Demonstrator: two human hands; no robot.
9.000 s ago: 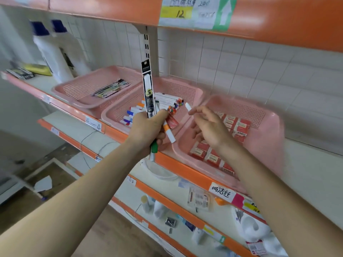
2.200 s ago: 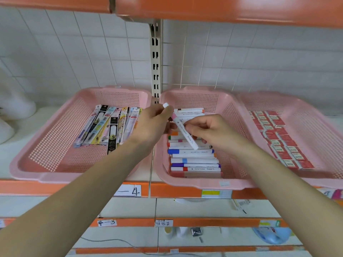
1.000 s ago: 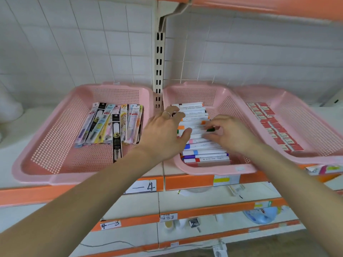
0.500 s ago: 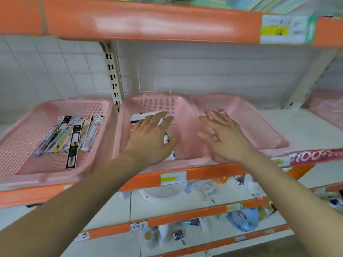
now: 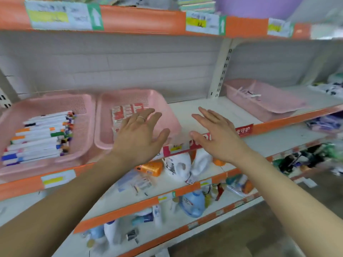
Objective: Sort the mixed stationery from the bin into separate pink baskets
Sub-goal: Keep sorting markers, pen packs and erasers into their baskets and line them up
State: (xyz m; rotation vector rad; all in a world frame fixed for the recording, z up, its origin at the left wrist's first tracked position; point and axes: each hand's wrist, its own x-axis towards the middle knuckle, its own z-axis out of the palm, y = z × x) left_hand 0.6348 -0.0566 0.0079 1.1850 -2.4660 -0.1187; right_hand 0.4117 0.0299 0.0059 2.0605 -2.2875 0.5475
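Both hands are wide open and hold nothing. The left hand [image 5: 138, 136] has its fingers spread out, with a thin ring [image 5: 141, 118] on one finger. The right hand [image 5: 217, 134] is just beside it, fingers straight, palm facing the left hand.

To the left of the left hand sits a pink basket [image 5: 55, 102] full of marker pens [image 5: 40, 134]. The pens lie flat in a neat row. Each one has its long way going from side to side, tipped up a little toward the left hand. Their small coloured ends point toward that hand.

Under the left hand's fingertips is a second pink basket [image 5: 161, 112]. It holds little red and white boxes [image 5: 126, 110] packed close at the far side. I cannot tell if the hand touches this basket.

The right hand is held up in front of a bare part of the white shelf [image 5: 213, 106]. Well off to the right of that hand, farther back, is a third pink basket [image 5: 263, 101]. Something thin and white lies in it, too blurry to name.

Below both hands, a lower shelf holds an orange bottle [image 5: 151, 168], and a blue bottle [image 5: 193, 203] stands lower still.
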